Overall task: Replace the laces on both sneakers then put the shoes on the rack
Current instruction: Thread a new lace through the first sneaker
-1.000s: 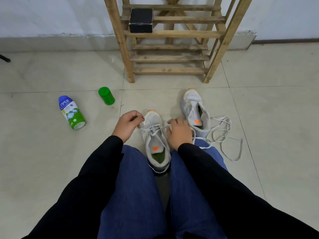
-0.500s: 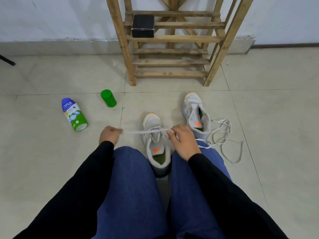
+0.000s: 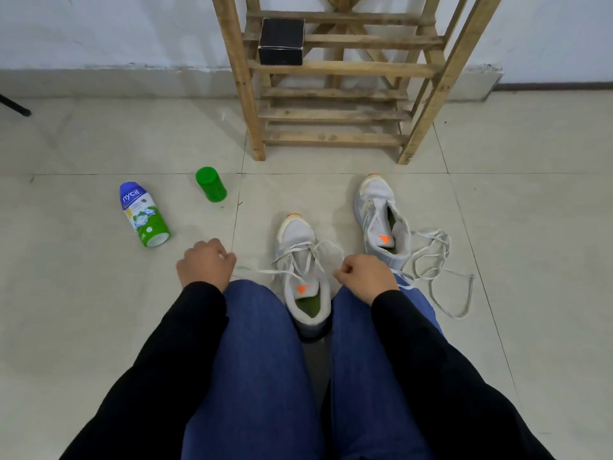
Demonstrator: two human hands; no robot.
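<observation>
A white sneaker (image 3: pixel 298 240) with an orange toe and tongue tab stands on the floor between my knees, a white lace (image 3: pixel 295 257) threaded across its eyelets. My left hand (image 3: pixel 205 262) pinches one end of that lace, drawn out to the left of the shoe. My right hand (image 3: pixel 363 277) pinches the other end at the shoe's right side. A second white sneaker (image 3: pixel 376 207) stands further right with no lace in it. A loose white lace (image 3: pixel 434 260) lies tangled on the tiles beside it. The wooden rack (image 3: pixel 335 68) stands against the wall ahead.
A black box (image 3: pixel 281 41) sits on a rack shelf. A blue, white and green bottle (image 3: pixel 142 214) lies on its side at the left, a green cap (image 3: pixel 211 184) near it. A dark tripod foot (image 3: pixel 15 106) shows at the far left.
My left hand went out to the left, then came part of the way back, holding the lace end. My right hand drew back to the shoe's right side.
</observation>
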